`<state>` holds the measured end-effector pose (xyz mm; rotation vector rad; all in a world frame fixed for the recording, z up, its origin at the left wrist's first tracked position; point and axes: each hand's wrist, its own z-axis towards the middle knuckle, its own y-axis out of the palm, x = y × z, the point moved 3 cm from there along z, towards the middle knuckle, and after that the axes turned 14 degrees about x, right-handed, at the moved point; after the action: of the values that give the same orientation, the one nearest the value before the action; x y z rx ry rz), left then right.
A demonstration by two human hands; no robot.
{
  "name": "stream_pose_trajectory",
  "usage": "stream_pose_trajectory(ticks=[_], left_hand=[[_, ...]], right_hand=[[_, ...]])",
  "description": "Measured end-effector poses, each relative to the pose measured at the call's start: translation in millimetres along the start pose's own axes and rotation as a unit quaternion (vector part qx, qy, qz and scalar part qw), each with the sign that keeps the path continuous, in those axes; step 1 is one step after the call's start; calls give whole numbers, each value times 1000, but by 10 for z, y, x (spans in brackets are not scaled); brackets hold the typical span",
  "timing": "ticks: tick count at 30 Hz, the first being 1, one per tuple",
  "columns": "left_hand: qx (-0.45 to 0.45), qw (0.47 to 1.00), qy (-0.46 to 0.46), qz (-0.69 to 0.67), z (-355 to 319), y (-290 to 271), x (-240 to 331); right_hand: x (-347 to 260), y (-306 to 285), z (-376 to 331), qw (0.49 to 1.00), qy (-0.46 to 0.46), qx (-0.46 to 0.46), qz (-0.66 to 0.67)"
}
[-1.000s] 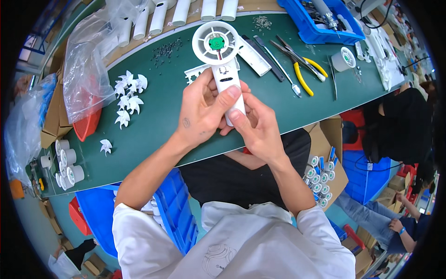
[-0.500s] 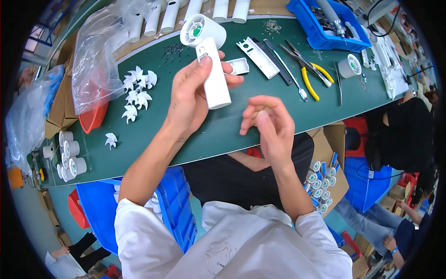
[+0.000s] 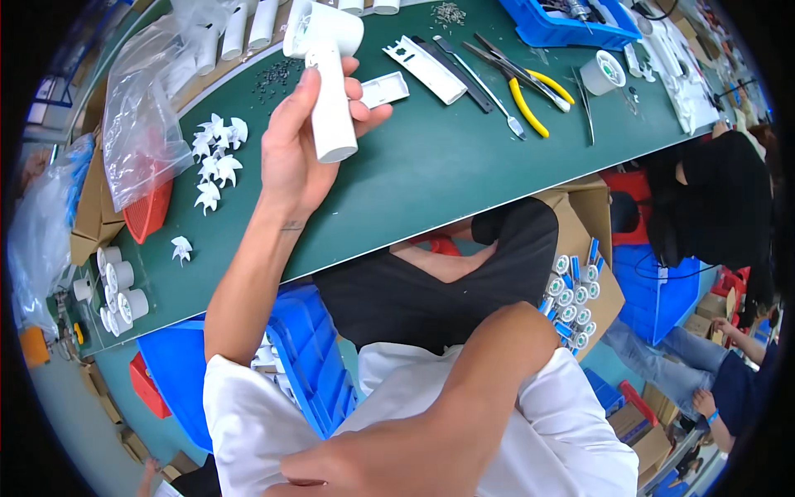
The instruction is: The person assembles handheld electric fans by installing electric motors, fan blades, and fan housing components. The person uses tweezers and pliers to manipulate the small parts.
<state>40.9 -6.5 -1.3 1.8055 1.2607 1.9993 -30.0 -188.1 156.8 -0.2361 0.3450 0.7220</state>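
Note:
My left hand [image 3: 294, 141], raised over the green table, is wrapped round the handle of a white handheld fan body [image 3: 334, 112]. The fan's round head [image 3: 331, 29] points up and away, and its lower end tilts toward me. Beside those fingers lies a shallow white tray-like part [image 3: 383, 89]. My right arm is folded across my front, so that my right hand [image 3: 331, 465] sits low against the white shirt, left of centre. Its fingers are blurred and partly cut off by the lower edge; whether they hold anything cannot be made out.
White fan blades [image 3: 219, 157] lie on the table's left side, near white cup-shaped housings [image 3: 120, 286]. Yellow-handled pliers [image 3: 526, 103], tweezers [image 3: 586, 116] and a long white cover [image 3: 426, 70] lie to the right. A blue crate [image 3: 310, 356] and a carton of fan parts [image 3: 609, 290] flank my lap.
My right hand has left the table's front edge and swung down and left across my body. My left hand, still holding the fan body, appears farther left and higher; the whole view has shifted.

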Motion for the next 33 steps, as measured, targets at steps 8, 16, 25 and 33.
stream_pose_trajectory(ticks=[8,16,25,33], left_hand=[[-30,989,70,128,-155,110,34],[-74,954,147,252,-357,289,-137],[-64,960,133,240,-347,276,-229],[-52,969,111,215,-363,332,-242]], right_hand=[[279,-132,-423,993,-3,-12,115],[1611,-707,-913,867,446,182,127],[1720,-583,-975,853,430,231,185],[1808,-593,-972,850,441,227,176]])
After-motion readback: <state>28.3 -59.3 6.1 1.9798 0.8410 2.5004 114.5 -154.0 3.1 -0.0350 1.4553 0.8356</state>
